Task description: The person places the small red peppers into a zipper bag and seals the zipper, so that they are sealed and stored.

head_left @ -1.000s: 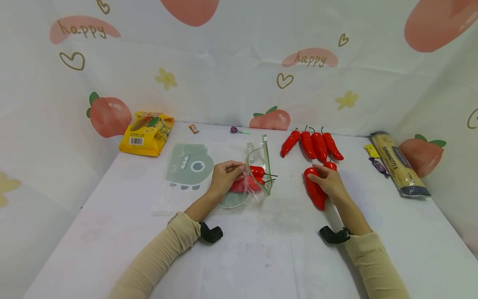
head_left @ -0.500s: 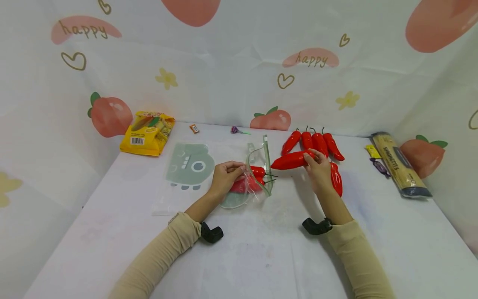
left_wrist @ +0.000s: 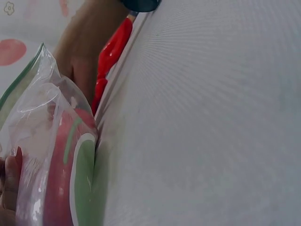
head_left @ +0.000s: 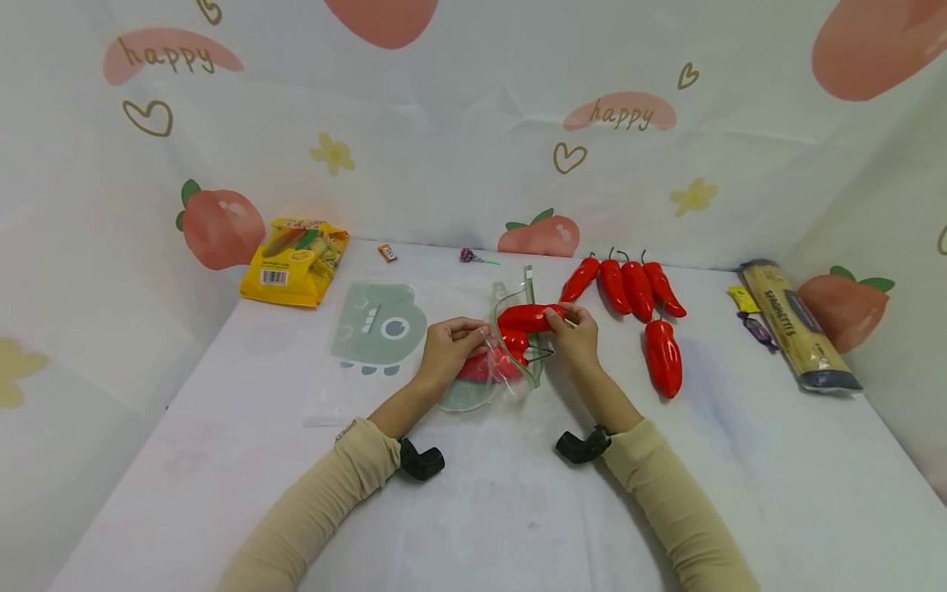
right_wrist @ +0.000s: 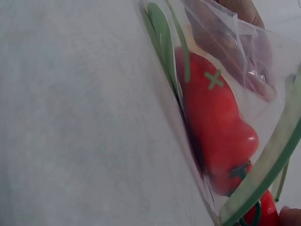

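Note:
My left hand (head_left: pixel 446 353) pinches the edge of a clear zip bag (left_wrist: pixel 35 106) with a green seal strip and holds its mouth apart. Red chili peppers (head_left: pixel 484 366) lie inside, their stems towards the opening; the right wrist view shows a red pepper (right_wrist: pixel 211 117) through the plastic. At the mouth, my right hand (head_left: pixel 579 337) grips another red pepper (head_left: pixel 524 316) by its stem end, with the tip inside the bag. One loose pepper (head_left: pixel 663 359) lies right of that hand. Several more peppers (head_left: pixel 636 289) form a row behind it.
A flat bag with a green monster print (head_left: pixel 373 325) lies left of my left hand. Farther back are a yellow snack bag (head_left: pixel 296 263), a wrapped candy (head_left: pixel 387 252) and a lollipop (head_left: pixel 468 256). A spaghetti pack (head_left: pixel 802 329) and two small candies (head_left: pixel 756 329) lie at the right.
My right hand has picked up one of the two loose peppers, turned it sideways and carried it left into the bag's mouth. My left hand has stayed on the bag.

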A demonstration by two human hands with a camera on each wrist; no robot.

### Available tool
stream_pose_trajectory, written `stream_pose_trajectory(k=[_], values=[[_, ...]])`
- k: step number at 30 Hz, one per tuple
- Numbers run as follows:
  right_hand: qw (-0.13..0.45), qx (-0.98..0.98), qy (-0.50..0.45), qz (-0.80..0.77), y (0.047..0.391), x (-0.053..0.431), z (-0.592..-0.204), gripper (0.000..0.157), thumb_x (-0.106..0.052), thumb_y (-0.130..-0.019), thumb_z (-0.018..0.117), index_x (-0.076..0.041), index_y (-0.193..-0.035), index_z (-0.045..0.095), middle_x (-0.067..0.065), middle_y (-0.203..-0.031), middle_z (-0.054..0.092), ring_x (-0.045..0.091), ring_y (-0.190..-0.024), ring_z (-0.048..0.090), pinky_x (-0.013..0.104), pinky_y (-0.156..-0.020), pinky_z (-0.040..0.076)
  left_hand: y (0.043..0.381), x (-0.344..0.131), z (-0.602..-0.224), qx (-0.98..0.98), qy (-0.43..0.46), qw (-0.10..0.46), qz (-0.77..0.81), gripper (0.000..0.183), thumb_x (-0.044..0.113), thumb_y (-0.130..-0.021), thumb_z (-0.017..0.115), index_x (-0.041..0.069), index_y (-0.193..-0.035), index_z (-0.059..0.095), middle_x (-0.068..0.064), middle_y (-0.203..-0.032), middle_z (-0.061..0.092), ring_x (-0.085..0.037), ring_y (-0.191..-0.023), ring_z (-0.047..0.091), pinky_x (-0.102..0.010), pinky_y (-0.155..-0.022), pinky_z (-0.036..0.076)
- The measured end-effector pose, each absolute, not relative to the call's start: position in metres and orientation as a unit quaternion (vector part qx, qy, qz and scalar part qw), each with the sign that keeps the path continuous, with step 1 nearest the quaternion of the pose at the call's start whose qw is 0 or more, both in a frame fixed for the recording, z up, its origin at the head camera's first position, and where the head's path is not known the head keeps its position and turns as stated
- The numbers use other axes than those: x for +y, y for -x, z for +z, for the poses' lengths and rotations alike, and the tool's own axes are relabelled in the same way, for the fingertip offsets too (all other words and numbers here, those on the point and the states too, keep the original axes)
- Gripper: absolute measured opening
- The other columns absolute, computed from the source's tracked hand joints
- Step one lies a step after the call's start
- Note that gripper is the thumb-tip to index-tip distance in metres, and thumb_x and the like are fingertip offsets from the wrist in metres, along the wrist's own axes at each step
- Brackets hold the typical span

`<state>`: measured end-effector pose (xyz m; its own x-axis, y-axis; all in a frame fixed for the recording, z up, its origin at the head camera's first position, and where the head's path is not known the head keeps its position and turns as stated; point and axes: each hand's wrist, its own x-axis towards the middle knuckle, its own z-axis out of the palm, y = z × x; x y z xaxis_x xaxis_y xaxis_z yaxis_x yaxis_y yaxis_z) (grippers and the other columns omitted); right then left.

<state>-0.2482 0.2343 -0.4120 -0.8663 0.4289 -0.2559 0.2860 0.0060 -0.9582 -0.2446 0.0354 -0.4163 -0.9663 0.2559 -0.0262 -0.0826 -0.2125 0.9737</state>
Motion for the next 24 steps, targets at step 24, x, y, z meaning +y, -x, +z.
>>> stream_pose_trajectory(k=[24], values=[[-0.031,-0.825,0.101,0.556,0.237,0.247,-0.412,0.035,-0.023,-0.093,0.053,-0.012,-0.126,0.055,0.008,-0.131,0.054,0.022,-0.121,0.048,0.037,-0.105,0.041,0.245,0.035,-0.414,0.623,-0.061,0.103,0.773,0.021,0.004,-0.087,0.06,-0.008,-0.104,0.062,-0.013,-0.094,0.069,-0.006,-0.069,0.065,-0.022,-0.068,0.057]])
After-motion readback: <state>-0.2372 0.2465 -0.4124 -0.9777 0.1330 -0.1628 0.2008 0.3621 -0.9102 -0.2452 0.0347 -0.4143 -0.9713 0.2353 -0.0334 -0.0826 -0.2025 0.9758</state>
